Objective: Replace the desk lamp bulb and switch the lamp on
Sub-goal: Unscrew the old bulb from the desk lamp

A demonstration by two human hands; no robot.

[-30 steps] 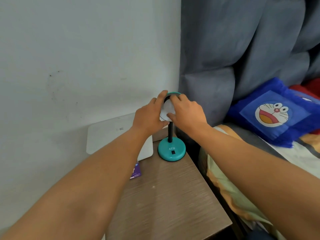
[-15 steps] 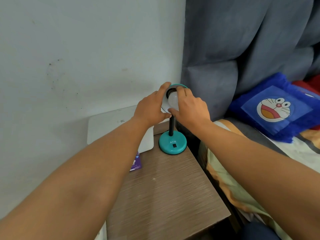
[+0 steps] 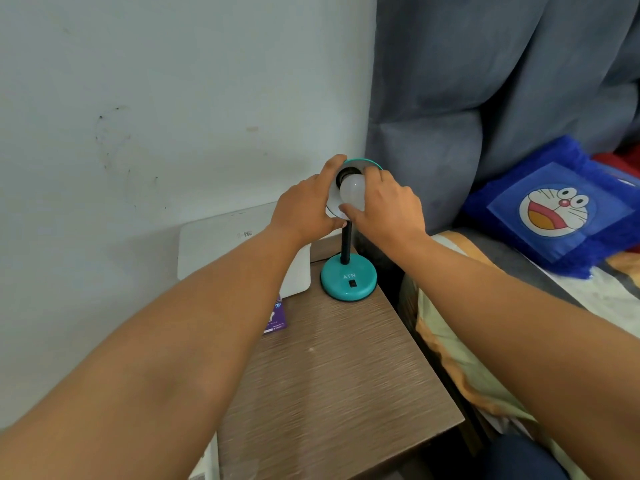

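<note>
A small teal desk lamp stands at the back of a wooden bedside table (image 3: 339,375). Its round base (image 3: 348,280) carries a black switch, and a black stem rises to a teal-rimmed shade (image 3: 360,163) tilted towards me. A white bulb (image 3: 353,194) sits at the shade's dark socket. My left hand (image 3: 304,209) grips the shade's left rim. My right hand (image 3: 386,207) holds the bulb from the right, fingers curled round it. The bulb's base is hidden in the socket.
A white flat box (image 3: 221,244) leans against the wall behind the table, with a purple card (image 3: 275,317) beside it. A grey curtain (image 3: 485,81) hangs at the right. A bed with a blue cartoon cushion (image 3: 554,209) adjoins the table's right edge.
My right hand has shifted round the bulb, so more of the white bulb and the dark socket show. The view has tilted slightly. My left hand stays on the shade.
</note>
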